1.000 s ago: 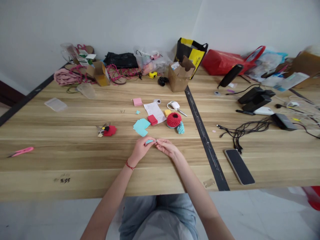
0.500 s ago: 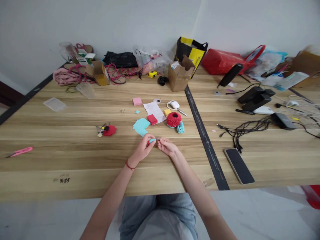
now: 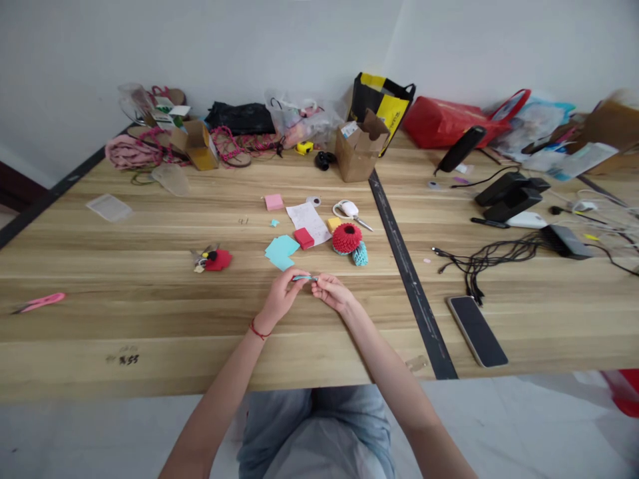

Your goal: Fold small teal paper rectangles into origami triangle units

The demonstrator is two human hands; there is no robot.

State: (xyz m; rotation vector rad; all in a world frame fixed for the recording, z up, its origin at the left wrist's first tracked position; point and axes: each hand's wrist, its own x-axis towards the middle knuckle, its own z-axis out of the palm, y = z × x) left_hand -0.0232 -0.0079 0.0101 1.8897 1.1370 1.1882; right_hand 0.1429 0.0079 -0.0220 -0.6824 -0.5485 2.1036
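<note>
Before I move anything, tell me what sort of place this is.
Probably a papercraft worktable, judging by the blue paper sheets, red pleated ornament and pink-handled snips.

Bags, boxes and cables around a wooden table (image 3: pixel 150 319)
Along the far side, left to right, are a pink cloth (image 3: pixel 130 152), a small open carton (image 3: pixel 204 150), a black bundle (image 3: pixel 239 118), a clear plastic bag (image 3: pixel 319 126), an open brown box (image 3: pixel 359 159), a black-and-yellow bag (image 3: pixel 393 116) behind it, and a red bag (image 3: pixel 444 124). A flat translucent piece (image 3: pixel 108 208) lies at left. On the right, a phone (image 3: pixel 478 332) lies near the table's near edge, black cables (image 3: pixel 492 263) just beyond it and a black stand (image 3: pixel 514 197) farther off.
</note>
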